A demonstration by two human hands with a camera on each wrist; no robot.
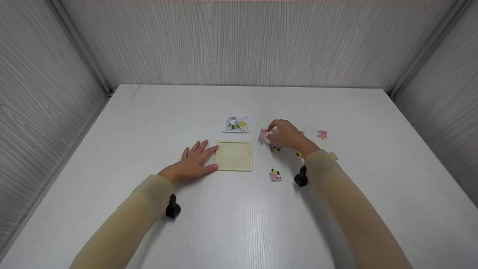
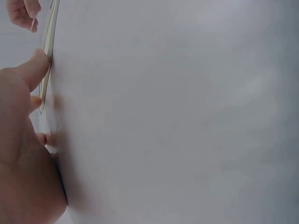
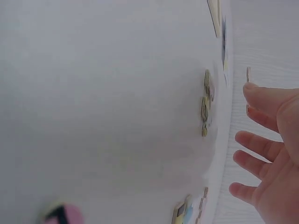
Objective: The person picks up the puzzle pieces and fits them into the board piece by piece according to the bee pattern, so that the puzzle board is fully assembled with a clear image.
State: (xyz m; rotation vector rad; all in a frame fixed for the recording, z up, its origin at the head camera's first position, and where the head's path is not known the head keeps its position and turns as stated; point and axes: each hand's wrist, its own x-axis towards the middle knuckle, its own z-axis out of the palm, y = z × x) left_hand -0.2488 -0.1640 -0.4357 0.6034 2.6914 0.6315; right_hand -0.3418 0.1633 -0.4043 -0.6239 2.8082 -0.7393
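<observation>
Thumb and forefinger of a person's right hand (image 1: 286, 135) pinch a thin, flat pink jigsaw piece (image 1: 263, 134) above a smooth white tabletop (image 1: 224, 228), to the right of a square, pale wooden puzzle tray (image 1: 233, 155). That hand's other three fingers are spaced apart. At left, the person's left hand (image 1: 194, 162) lies with fingers spread, thumb and forefinger touching the left side of the tray. Just beyond the tray, and apart from it, lies a square white picture card (image 1: 236, 124) printed with a yellow-and-black bee. A pink, yellow and black jigsaw piece (image 1: 275, 176) lies nearest the person, right of the tray. Farther right are a pink piece with a yellow tab (image 1: 322, 134) and a pink-and-yellow piece (image 1: 333, 155). More small printed wooden pieces (image 1: 276, 148) sit around and below the right hand, partly hidden; their number cannot fairly be told. Beige long sleeves (image 1: 112, 228) cover both forearms; grey wood-grain panels (image 1: 239, 41) wall the tabletop.
</observation>
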